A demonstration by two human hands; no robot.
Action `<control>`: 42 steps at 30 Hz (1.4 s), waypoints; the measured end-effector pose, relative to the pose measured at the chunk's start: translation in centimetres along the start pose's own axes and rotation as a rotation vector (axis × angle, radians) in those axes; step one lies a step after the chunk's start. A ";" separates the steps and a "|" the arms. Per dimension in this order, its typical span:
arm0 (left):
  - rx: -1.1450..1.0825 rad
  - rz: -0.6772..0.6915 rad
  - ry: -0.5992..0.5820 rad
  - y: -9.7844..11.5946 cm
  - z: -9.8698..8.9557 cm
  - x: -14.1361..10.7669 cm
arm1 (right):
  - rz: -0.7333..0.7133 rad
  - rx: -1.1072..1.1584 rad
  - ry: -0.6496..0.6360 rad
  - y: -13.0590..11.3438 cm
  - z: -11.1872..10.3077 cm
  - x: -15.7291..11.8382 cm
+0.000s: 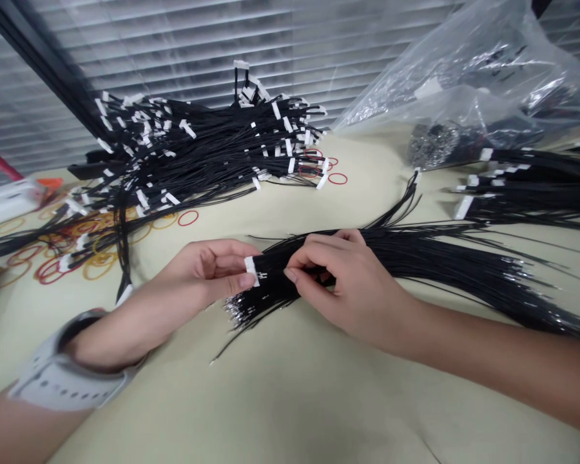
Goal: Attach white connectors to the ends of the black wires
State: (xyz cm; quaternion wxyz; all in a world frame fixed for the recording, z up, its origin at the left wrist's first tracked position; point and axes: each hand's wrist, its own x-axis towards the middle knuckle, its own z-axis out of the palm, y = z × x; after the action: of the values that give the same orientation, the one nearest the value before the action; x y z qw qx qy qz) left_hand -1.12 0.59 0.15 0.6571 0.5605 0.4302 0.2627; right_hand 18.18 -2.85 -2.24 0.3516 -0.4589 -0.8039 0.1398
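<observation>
You are holding a white connector [250,267] in your left hand [200,274], thumb and fingers pressing its sides, while your right hand [352,283] is pinching a black wire [273,273] just beside it, thumb and forefinger meeting. Both are working above the left end of a wire bundle [410,258], whose silver tips are showing below the connector and whose far end is running toward the right edge of view. The worktop [290,399] is stretching broadly on your near side, giving your forearms room; beyond the bundle, a narrower strip is separating it from a pile of cables [212,138]. That pile is lying close against the blinds [193,38] at the back. Red and yellow bands [188,218] are scattering to the left, and a second stack [546,183] is crowding the right. Behind it, a clear bag [464,84] is slumping near the blinds, bearing dark marks too blurred to read. A grey watch strap [72,380] is circling your left wrist.
</observation>
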 end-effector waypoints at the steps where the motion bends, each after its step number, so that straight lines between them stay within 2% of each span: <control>1: 0.004 -0.003 0.001 0.0 0.0 0.0 | -0.002 -0.002 0.002 0.0 0.0 0.0; 9: 0.025 -0.055 0.087 0.6 0.8 -0.4 | -0.006 -0.018 -0.020 0.1 0.1 0.1; 21: 0.057 -0.064 0.121 0.5 0.8 -0.5 | -0.029 0.021 -0.022 0.2 0.0 0.0; 30: 0.112 -0.037 0.103 0.1 0.7 -0.4 | -0.042 0.019 -0.033 0.3 0.1 0.2; 37: 0.237 0.027 0.169 0.0 1.2 -0.6 | -0.043 -0.010 -0.040 0.0 0.2 0.2; 42: 0.283 0.016 0.189 -0.2 1.5 -0.6 | -0.035 -0.022 -0.058 -0.1 0.4 0.4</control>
State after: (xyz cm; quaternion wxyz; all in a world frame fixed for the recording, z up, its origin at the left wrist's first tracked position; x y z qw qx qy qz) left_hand -0.13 -0.69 0.13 0.5261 0.6236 0.5183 0.2561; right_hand 17.72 -2.52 -2.28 0.3253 -0.4443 -0.8232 0.1382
